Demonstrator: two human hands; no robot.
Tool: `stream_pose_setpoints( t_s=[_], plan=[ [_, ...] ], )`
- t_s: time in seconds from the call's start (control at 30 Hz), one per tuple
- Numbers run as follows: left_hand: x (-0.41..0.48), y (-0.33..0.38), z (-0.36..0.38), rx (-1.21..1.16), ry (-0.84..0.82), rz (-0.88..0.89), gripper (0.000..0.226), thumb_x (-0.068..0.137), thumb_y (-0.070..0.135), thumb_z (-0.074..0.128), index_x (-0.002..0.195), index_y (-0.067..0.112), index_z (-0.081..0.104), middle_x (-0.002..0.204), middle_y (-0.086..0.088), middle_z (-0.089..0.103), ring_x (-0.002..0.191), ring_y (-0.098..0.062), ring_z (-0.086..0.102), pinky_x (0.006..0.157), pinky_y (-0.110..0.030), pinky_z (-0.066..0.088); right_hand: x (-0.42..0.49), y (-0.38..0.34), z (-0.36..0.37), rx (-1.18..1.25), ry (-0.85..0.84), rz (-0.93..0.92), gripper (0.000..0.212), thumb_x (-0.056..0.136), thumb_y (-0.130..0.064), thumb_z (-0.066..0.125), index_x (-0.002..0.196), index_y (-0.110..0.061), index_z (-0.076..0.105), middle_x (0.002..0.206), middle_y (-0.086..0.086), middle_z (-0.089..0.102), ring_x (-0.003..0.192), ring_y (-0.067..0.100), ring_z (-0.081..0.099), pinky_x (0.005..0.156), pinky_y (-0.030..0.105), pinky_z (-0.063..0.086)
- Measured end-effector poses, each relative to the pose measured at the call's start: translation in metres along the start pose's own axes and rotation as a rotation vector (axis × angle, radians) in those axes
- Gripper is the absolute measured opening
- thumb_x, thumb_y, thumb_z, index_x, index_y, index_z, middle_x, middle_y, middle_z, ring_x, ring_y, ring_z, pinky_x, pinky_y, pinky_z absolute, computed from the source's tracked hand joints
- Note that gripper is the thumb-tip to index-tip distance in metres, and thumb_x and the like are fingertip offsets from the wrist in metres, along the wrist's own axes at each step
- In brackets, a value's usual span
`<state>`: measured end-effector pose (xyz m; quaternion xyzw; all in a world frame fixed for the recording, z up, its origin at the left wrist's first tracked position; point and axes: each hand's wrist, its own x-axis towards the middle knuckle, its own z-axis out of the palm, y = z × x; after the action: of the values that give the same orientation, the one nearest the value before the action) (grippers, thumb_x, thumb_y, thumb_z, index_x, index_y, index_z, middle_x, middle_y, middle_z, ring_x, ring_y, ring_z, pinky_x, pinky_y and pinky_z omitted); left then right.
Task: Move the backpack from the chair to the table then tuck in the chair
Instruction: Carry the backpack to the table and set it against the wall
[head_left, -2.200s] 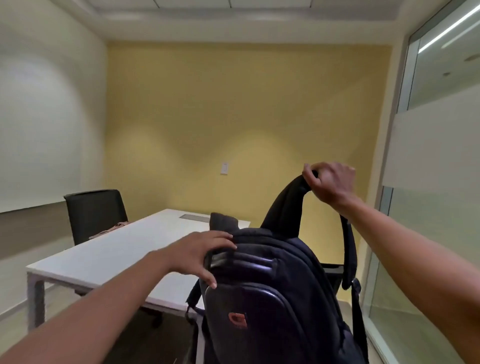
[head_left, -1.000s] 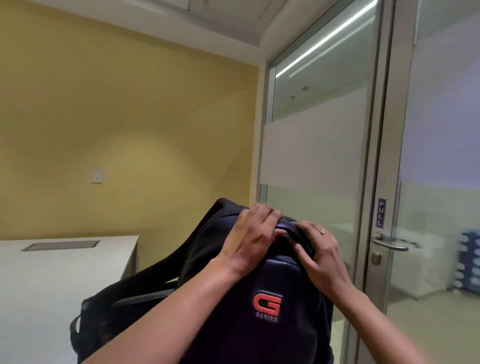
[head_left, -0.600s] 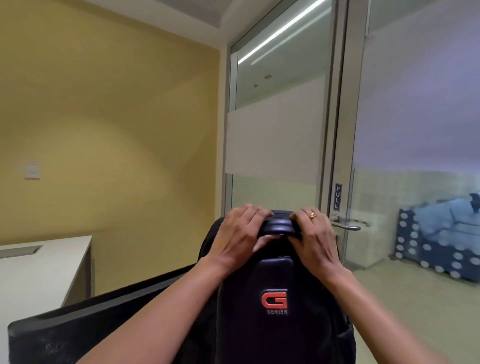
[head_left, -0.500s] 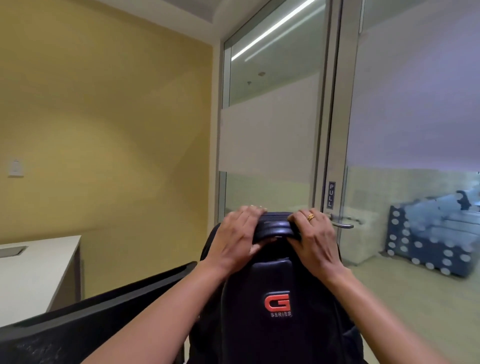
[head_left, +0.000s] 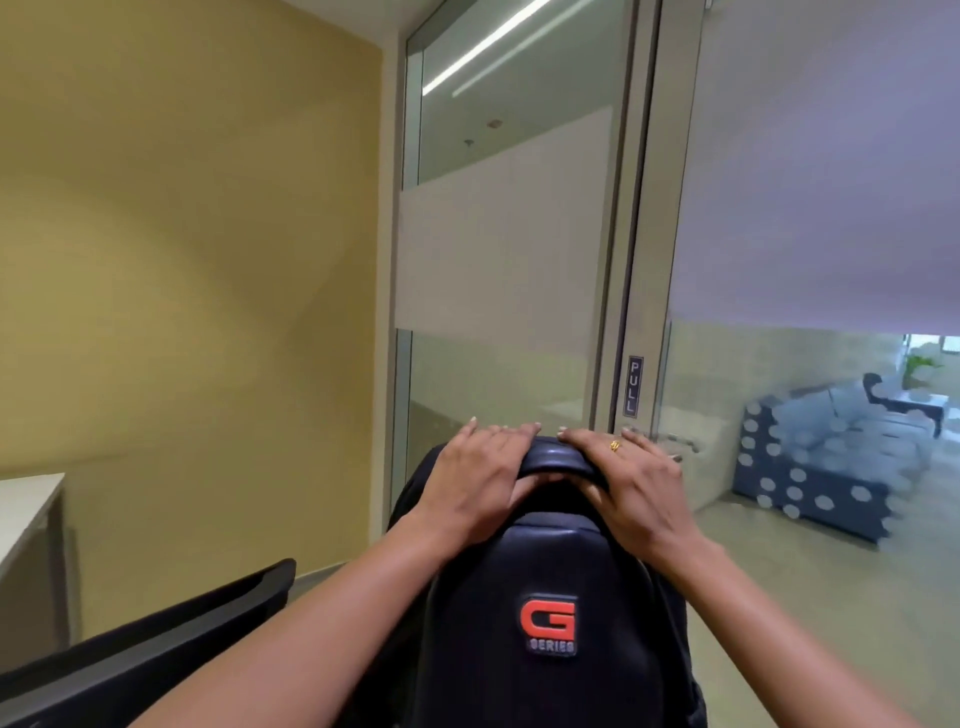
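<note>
So we're holding the backpack (head_left: 550, 623) up in front of us with both hands, logo side facing us. Our left hand (head_left: 478, 488) and right hand (head_left: 631, 493) are both lying over the padded top handle (head_left: 556, 457), one on each side; the fingers are draping over the far side and the thumbs are tucking under the loop, so each grip is closing on the handle. A ring (head_left: 615, 445) is showing on the right hand.

The bag is sitting center-low in view, upright, with its bottom running off the lower edge, so we can't tell what it's resting on, if anything.

The chair (head_left: 156, 644) is poking in from the lower left, its dark top edge running diagonally, just beside the left forearm. The desk (head_left: 26, 504) is only peeking in at the far left edge, one corner and a leg, well apart from the bag.

Straight ahead a glass door (head_left: 779, 260) with a PULL sign (head_left: 634, 385) is standing beyond the hands. Open floor (head_left: 810, 582) is stretching out to the right.
</note>
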<state>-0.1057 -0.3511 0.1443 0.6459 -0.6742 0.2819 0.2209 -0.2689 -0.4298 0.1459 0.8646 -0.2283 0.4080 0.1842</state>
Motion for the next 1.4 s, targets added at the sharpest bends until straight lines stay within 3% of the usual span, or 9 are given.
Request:
stream_pose_setpoints(
  t_s=[0.13,0.23,0.53,0.67,0.73,0.83,1.0,1.23,1.4],
  plan=[
    [0.012,-0.014,0.021,-0.016,0.009,0.012,0.057,0.091,0.050,0.038,0.129,0.010,0.047,0.127,-0.011,0.058,0.119,-0.024,0.052,0.102,-0.036,0.036,0.007,0.018,0.031,0.048,-0.010,-0.031,0.041,0.078,-0.040,0.042,0.102,-0.017,0.066,0.089,0.003,0.074,0.073,0.021,0.070,0.054,0.025,0.052],
    [0.030,-0.027,0.037,-0.022,0.030,0.016,0.071,0.083,0.058,0.024,0.122,0.007,0.054,0.121,-0.013,0.062,0.114,-0.026,0.056,0.097,-0.036,0.043,0.024,0.038,0.058,0.050,-0.031,-0.060,0.041,0.079,-0.042,0.042,0.102,-0.018,0.065,0.091,0.002,0.074,0.075,0.019,0.070,0.049,0.022,0.049],
    [0.093,-0.094,0.104,0.086,-0.039,-0.126,0.064,0.087,0.061,0.028,0.121,0.013,0.053,0.128,-0.005,0.058,0.115,-0.023,0.053,0.093,-0.035,0.041,0.096,0.086,0.161,0.109,-0.083,-0.130,0.043,0.081,-0.043,0.043,0.111,-0.018,0.061,0.103,0.005,0.071,0.089,0.024,0.068,0.059,0.035,0.051],
    [0.121,-0.141,0.142,0.153,-0.069,-0.193,0.077,0.079,0.069,0.014,0.116,0.015,0.055,0.121,-0.004,0.062,0.108,-0.023,0.056,0.086,-0.037,0.045,0.136,0.102,0.226,0.112,-0.110,-0.142,0.036,0.088,-0.039,0.051,0.119,-0.021,0.055,0.112,0.005,0.067,0.101,0.026,0.061,0.066,0.038,0.047],
    [0.137,-0.164,0.161,0.169,-0.084,-0.210,0.069,0.083,0.066,0.020,0.114,0.015,0.055,0.117,-0.005,0.063,0.105,-0.023,0.057,0.083,-0.037,0.045,0.154,0.110,0.255,0.135,-0.107,-0.144,0.035,0.089,-0.039,0.052,0.118,-0.020,0.055,0.111,0.005,0.067,0.101,0.026,0.061,0.066,0.040,0.047],
    [0.162,-0.205,0.189,0.201,-0.083,-0.210,0.057,0.088,0.060,0.029,0.114,0.016,0.055,0.116,-0.004,0.063,0.102,-0.023,0.057,0.080,-0.035,0.043,0.184,0.120,0.298,0.150,-0.106,-0.156,0.037,0.090,-0.042,0.050,0.120,-0.021,0.053,0.115,0.004,0.066,0.103,0.025,0.061,0.069,0.041,0.049],
    [0.201,-0.269,0.220,0.238,-0.081,-0.185,0.066,0.084,0.063,0.023,0.115,0.014,0.056,0.116,-0.006,0.064,0.104,-0.024,0.058,0.081,-0.034,0.043,0.240,0.131,0.368,0.168,-0.087,-0.167,0.044,0.090,-0.051,0.041,0.126,-0.027,0.047,0.134,-0.004,0.054,0.116,0.020,0.054,0.075,0.036,0.046],
    [0.247,-0.357,0.266,0.337,-0.123,-0.193,0.059,0.088,0.060,0.027,0.116,0.015,0.051,0.117,-0.004,0.063,0.107,-0.022,0.056,0.082,-0.034,0.043,0.310,0.139,0.462,0.217,-0.097,-0.212,0.039,0.092,-0.049,0.039,0.121,-0.024,0.050,0.121,-0.001,0.063,0.101,0.023,0.060,0.069,0.034,0.043],
    [0.274,-0.424,0.305,0.383,-0.135,-0.265,0.056,0.089,0.059,0.029,0.116,0.014,0.052,0.119,-0.004,0.062,0.108,-0.024,0.056,0.083,-0.037,0.045,0.366,0.138,0.541,0.258,-0.104,-0.240,0.040,0.093,-0.046,0.039,0.121,-0.020,0.051,0.117,0.004,0.065,0.101,0.026,0.061,0.090,0.039,0.040]
  ],
)
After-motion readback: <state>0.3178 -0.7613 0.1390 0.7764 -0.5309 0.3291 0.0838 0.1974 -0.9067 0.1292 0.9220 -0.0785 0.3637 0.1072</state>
